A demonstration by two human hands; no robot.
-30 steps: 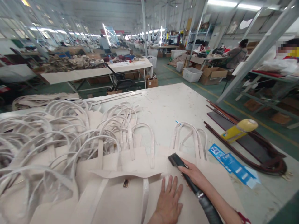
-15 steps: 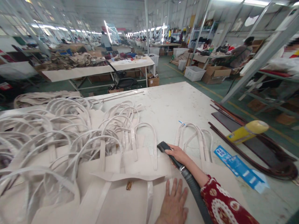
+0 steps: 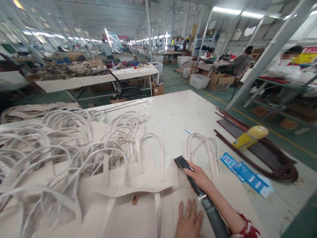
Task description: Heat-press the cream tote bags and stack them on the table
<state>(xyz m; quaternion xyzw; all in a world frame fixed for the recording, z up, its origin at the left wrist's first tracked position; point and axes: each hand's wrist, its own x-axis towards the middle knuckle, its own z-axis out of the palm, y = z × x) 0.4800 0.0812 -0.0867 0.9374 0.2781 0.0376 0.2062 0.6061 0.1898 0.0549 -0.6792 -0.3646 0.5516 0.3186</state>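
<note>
My right hand (image 3: 200,178) grips a black flat nozzle (image 3: 182,162) on a grey ribbed hose (image 3: 211,211). The nozzle tip rests on a cream bag (image 3: 232,191) near the base of its handles (image 3: 201,147). My left hand (image 3: 189,223) lies flat with fingers stretched on the cream bag in front of me, at the bottom edge of the view. That front bag (image 3: 128,215) has a small brass clasp (image 3: 134,199) under its flap.
Several cream bags with looped handles (image 3: 61,148) crowd the left of the white table (image 3: 178,112). A yellow spray can (image 3: 250,137), blue packets (image 3: 245,173) and dark brown straps (image 3: 279,165) lie at the right edge. Other people work at distant tables.
The nozzle has drawn back a little toward me and rightward from its reach half a second ago. My left hand has slid lower, toward the frame's bottom edge.
</note>
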